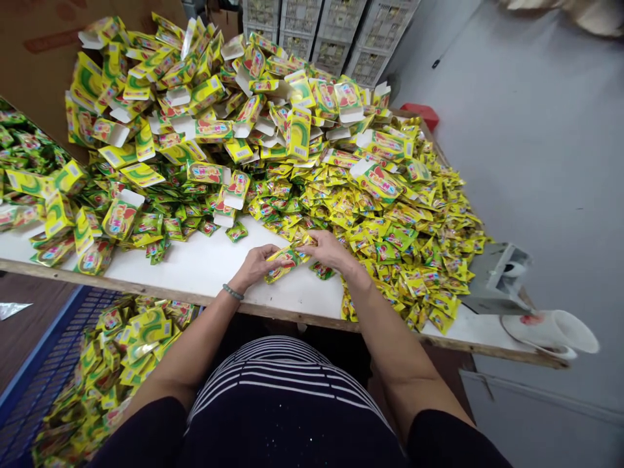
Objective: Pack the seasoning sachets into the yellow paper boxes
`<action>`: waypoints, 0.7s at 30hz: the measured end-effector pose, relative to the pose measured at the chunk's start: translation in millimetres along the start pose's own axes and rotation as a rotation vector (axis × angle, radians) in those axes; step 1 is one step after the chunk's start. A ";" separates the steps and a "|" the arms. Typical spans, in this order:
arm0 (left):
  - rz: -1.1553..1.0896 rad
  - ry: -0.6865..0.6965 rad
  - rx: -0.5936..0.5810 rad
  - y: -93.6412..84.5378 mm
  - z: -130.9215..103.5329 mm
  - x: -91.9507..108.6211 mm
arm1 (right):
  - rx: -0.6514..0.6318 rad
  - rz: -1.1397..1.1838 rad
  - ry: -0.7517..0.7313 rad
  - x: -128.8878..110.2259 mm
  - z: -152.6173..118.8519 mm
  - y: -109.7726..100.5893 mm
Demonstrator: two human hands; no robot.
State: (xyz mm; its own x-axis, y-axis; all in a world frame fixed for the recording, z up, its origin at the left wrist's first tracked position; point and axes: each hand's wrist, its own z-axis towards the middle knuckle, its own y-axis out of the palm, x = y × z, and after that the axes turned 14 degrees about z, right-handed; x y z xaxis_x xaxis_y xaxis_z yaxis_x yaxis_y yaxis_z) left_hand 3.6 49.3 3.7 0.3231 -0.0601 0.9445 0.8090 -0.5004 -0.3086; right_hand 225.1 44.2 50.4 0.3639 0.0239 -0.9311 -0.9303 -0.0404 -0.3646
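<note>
Just above the table's front edge, my left hand (256,265) grips a small yellow and green candy box (284,262) by its left end. At the box's right end, the fingers of my right hand (325,250) are closed on a yellow candy packet (305,242), partly hidden by the fingers. A green packet (322,271) lies on the white tabletop (195,263) under my right hand. Beyond my right hand spreads a heap of yellow packets (385,227). Green packets (178,218) and several boxes lie beyond my left hand.
A large pile of open boxes (209,123) covers the back, beside a cardboard carton (34,58). Below the table's left side stands a blue crate (43,354) with filled boxes. A grey device (500,276) and a white cup (546,328) are at right; stacked crates (336,32) stand behind.
</note>
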 end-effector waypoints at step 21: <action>-0.076 -0.015 -0.034 6.7 -9.9 -5.0 | -0.265 -0.293 -0.200 -14.1 -20.8 43.9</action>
State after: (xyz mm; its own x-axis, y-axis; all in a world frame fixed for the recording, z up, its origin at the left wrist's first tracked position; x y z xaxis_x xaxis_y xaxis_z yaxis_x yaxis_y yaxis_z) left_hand 2.6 37.6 -2.0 0.2685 -0.0077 0.9633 0.8143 -0.5324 -0.2313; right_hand 180.1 21.3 47.4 0.5704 0.2642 -0.7777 -0.7353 -0.2576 -0.6269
